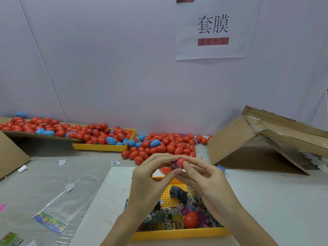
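Both hands meet above a yellow tray (179,234) in front of me. My left hand (152,178) and my right hand (207,181) pinch one red plastic egg (180,162) between their fingertips, with a printed film sleeve (174,165) partly around its left side. Inside the tray lie several printed film sleeves (165,217), another red egg (191,219) and a dark small toy (177,192). A further red egg (165,169) lies on the table just behind my hands.
A heap of red and blue eggs (165,144) lies behind my hands. Another yellow tray (99,147) and a flat cardboard (35,134) at the back left hold more. An open cardboard box (257,148) stands at the right. Clear bags (58,206) lie at the left.
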`<action>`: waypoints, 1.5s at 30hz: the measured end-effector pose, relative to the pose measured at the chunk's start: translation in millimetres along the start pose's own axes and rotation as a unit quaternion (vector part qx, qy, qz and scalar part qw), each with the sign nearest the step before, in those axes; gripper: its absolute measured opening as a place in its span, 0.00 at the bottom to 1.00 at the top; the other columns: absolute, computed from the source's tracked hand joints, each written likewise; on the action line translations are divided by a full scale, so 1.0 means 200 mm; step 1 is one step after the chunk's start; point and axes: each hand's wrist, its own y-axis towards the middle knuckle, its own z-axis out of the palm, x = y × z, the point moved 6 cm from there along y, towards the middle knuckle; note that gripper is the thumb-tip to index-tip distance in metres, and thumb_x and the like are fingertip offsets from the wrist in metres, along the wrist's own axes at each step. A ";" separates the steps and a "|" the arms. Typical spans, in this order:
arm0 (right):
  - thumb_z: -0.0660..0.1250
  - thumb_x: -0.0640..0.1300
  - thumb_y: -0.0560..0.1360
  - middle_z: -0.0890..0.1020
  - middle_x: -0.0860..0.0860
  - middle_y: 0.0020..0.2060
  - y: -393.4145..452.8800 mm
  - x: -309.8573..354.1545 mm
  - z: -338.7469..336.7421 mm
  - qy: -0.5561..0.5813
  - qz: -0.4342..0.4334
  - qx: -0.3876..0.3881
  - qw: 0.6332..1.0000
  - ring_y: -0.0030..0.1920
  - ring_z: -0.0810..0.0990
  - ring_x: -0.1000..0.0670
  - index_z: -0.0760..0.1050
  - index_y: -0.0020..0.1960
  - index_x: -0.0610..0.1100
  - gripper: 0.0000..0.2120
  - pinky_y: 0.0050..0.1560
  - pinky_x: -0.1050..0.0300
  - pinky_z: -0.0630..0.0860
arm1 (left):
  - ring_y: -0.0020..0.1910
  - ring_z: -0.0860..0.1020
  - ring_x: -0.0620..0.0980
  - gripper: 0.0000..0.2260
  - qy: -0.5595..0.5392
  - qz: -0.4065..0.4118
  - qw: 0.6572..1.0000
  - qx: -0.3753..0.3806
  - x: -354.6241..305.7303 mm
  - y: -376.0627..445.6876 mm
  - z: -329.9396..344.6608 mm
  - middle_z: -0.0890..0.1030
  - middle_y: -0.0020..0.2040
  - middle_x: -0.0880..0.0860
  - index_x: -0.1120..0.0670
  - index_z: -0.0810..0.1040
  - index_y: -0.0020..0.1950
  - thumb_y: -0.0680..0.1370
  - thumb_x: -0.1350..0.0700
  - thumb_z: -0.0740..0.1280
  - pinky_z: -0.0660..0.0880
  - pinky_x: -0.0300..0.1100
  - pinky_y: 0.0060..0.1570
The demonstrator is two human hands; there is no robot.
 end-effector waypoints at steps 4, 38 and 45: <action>0.75 0.44 0.75 0.85 0.43 0.60 0.01 -0.01 0.00 0.052 0.029 0.014 0.998 0.61 0.85 0.42 0.85 0.62 0.46 0.16 0.58 0.55 0.82 | 0.59 0.82 0.42 0.16 0.048 0.048 0.997 -0.020 -0.03 0.00 -0.01 0.85 0.57 0.46 0.53 0.85 0.59 0.72 0.58 0.78 0.78 0.36 0.60; 0.74 0.47 0.76 0.86 0.54 0.58 0.02 0.01 -0.04 -0.124 -0.055 -0.009 0.991 0.61 0.84 0.53 0.83 0.62 0.57 0.15 0.61 0.58 0.81 | 0.63 0.80 0.48 0.24 0.018 -0.025 0.998 0.058 0.02 0.00 0.04 0.78 0.62 0.43 0.50 0.77 0.69 0.75 0.55 0.78 0.79 0.38 0.59; 0.73 0.45 0.78 0.86 0.55 0.57 0.02 0.03 -0.05 -0.171 -0.073 0.002 0.983 0.59 0.85 0.53 0.83 0.62 0.57 0.14 0.58 0.60 0.81 | 0.57 0.83 0.48 0.15 0.010 -0.049 0.998 0.043 0.04 0.00 0.03 0.83 0.56 0.43 0.50 0.84 0.61 0.76 0.60 0.77 0.81 0.40 0.54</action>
